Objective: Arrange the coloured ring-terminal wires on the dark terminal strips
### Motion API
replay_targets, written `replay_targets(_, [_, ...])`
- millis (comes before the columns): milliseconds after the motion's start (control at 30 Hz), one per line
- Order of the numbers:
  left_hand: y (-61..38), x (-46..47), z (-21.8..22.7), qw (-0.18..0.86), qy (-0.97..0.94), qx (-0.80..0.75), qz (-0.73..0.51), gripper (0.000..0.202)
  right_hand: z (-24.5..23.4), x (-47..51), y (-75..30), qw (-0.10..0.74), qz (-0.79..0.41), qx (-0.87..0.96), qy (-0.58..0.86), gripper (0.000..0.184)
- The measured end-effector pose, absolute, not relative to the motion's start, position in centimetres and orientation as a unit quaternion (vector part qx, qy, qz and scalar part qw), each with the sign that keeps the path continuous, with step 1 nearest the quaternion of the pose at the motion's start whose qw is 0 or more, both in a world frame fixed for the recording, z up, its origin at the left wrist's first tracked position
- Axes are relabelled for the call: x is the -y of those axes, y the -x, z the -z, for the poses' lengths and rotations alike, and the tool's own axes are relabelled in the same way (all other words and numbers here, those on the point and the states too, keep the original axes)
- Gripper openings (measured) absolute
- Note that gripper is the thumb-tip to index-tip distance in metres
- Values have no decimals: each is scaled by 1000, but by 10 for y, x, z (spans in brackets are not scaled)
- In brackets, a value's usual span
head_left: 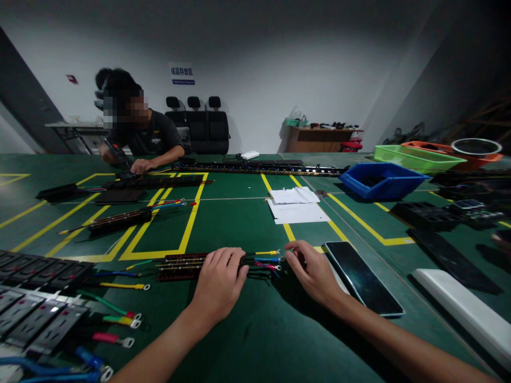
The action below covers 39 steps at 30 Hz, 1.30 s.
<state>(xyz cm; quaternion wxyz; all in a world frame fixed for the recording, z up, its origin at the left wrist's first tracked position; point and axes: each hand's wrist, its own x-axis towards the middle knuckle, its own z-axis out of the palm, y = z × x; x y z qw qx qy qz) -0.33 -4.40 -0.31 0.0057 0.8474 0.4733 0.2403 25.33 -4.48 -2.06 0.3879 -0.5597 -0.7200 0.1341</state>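
My left hand (221, 280) lies over the right end of a dark socket strip (179, 265) on the green table, fingers curled down on it. Coloured wires with ring terminals (268, 260) stick out of the strip's end towards the right. My right hand (309, 271) is just right of those wires, its fingers bent and pinched close to the wire ends. Whether it grips a wire I cannot make out.
A phone (362, 277) lies right of my right hand, a white bar (463, 308) beyond it. Socket modules with loose wires (43, 314) fill the left edge. White papers (297, 205), a blue bin (379, 180), and a seated person (138, 135) working on another strip are further back.
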Motion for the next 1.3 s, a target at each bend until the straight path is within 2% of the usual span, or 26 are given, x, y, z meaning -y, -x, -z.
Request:
replay_targets(333, [2, 43, 3, 2, -849, -472, -239, 27, 24, 44, -255, 339, -131, 763, 535, 34])
replay_targets(733, [2, 43, 2, 3, -848, -472, -243, 26, 23, 43, -255, 355, -141, 752, 537, 25])
replay_targets(1300, [2, 44, 2, 5, -847, -473, -241, 26, 20, 44, -255, 348, -148, 760, 529, 25])
